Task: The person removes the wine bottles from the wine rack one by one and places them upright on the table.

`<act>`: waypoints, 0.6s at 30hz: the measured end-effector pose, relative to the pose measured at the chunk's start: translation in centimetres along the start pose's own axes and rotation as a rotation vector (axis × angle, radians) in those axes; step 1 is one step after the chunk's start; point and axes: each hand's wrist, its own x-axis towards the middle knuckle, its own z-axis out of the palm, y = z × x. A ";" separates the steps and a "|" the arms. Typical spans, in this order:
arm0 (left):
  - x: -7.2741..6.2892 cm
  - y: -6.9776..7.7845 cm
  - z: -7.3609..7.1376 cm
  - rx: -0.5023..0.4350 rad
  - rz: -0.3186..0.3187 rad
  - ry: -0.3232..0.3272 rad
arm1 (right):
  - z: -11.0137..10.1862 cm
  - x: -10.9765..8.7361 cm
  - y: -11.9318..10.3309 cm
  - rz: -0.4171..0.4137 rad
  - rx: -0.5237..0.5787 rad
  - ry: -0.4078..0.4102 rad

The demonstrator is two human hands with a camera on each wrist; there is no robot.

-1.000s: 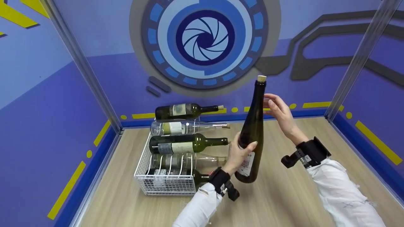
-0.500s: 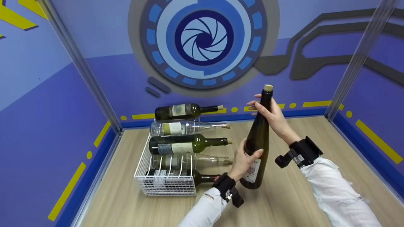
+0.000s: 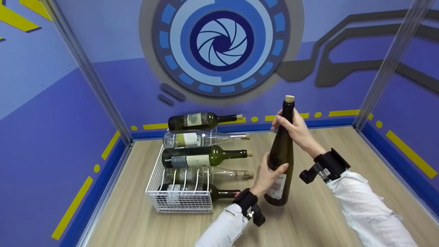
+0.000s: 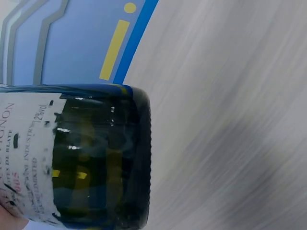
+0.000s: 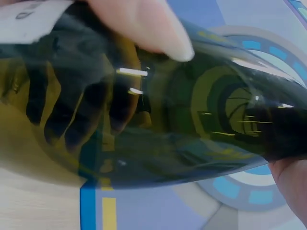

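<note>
A dark green wine bottle [image 3: 283,147] with a cork [image 3: 289,98] in its mouth stands nearly upright between both hands, tilted slightly right at the top. My left hand [image 3: 269,175] grips its body just above the torn white label [image 3: 278,187]. Higher up, my right hand [image 3: 297,130] wraps round the neck, thumb across the front. In the left wrist view the bottle's base [image 4: 115,158] hangs over the blurred table, a shadow below it. The right wrist view looks through the green glass [image 5: 158,120] at the left hand's fingers behind it.
Left of the hands, a white wire rack [image 3: 185,202] holds several corked bottles lying on their sides, necks to the right, among them a green bottle [image 3: 219,156] and a clear bottle [image 3: 219,138]. A blue panelled wall [image 3: 120,85] encloses the wooden table [image 3: 130,219].
My right hand, open beside the neck a second ago, has moved in and now grips it. The bottle and left hand have shifted slightly right and down. The racked bottles have not moved.
</note>
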 end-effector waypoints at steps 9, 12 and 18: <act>0.7 -1.8 0.0 -0.003 -0.135 -0.144 | 0.0 -0.3 0.2 -0.042 -0.141 -0.058; 0.6 -1.6 -0.3 0.003 -0.182 -0.214 | -0.1 -0.5 0.4 -0.034 -0.153 -0.057; 0.5 -0.8 -0.8 0.069 -0.195 -0.245 | -0.8 -0.5 0.6 -0.035 -0.203 -0.047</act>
